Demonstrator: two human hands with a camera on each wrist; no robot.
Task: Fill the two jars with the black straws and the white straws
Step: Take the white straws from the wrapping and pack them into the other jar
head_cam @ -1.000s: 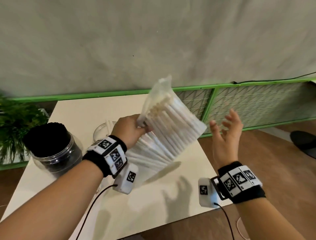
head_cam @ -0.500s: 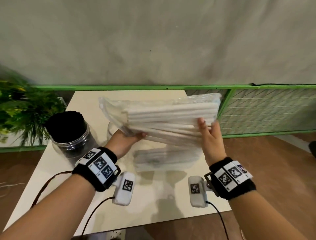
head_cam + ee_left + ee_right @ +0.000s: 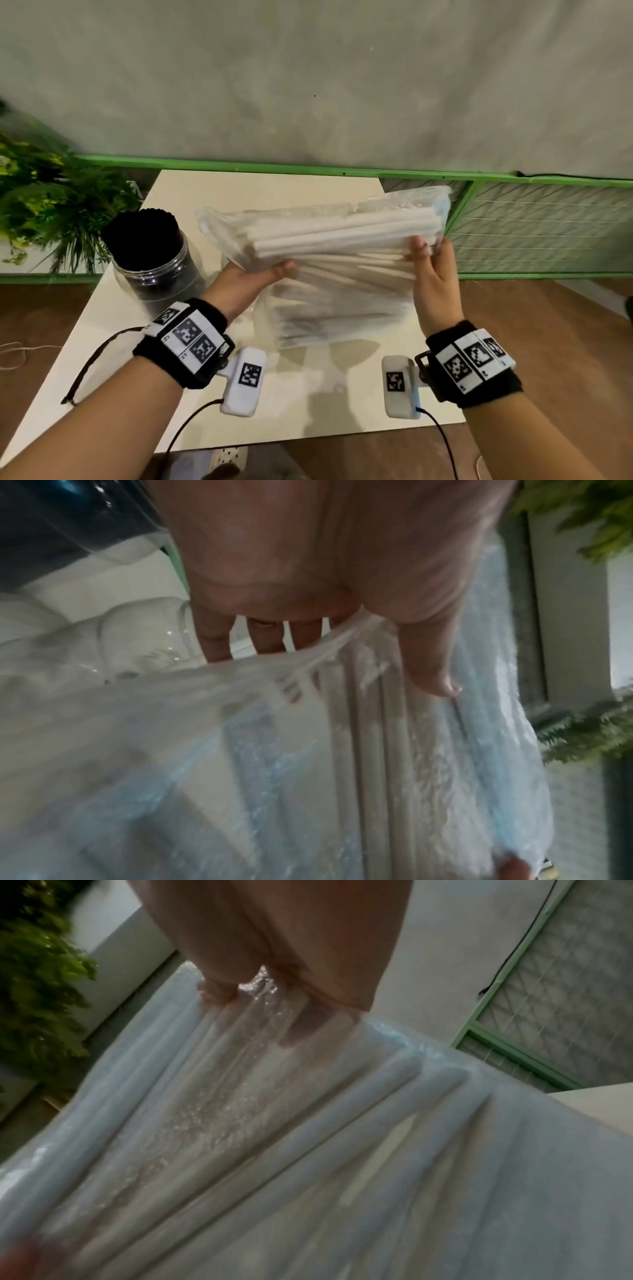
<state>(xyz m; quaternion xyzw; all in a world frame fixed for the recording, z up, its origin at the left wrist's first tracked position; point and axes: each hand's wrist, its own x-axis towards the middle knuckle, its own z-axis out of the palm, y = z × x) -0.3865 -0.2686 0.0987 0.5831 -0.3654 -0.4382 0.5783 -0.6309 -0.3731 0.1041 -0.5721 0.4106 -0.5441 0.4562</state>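
Straws, white ones [image 3: 342, 233], sit packed in a clear plastic bag [image 3: 404, 202] held up over the pale table [image 3: 274, 404]; the pack lies nearly level, its right end a touch higher. The left hand [image 3: 246, 281] grasps the left end from below, thumb pressed on the near face and fingers tucked behind; the left wrist view shows the same, the thumb [image 3: 435, 669] flat on the plastic and the other fingers [image 3: 215, 642] passing behind the bag's crumpled edge. The right hand [image 3: 435, 281] takes the right end, fingers closed round the pack's edge with the fingertips [image 3: 419, 245] on the near face; from the right wrist view one fingertip [image 3: 219, 993] pinches the film while another shows through it. A second bag of white straws [image 3: 342, 315] hangs or lies just beneath the first; whether it rests on the table I cannot tell. To the left stands a clear jar [image 3: 154, 270] on the table, crammed with black straws [image 3: 140, 233] that rise above its rim; it stands apart from both hands. A glass rim [image 3: 143, 631] shows just behind the left fingers in the left wrist view, blurred. Green plants [image 3: 51, 212] crowd the left side; a green rail [image 3: 308, 169] runs behind the table.
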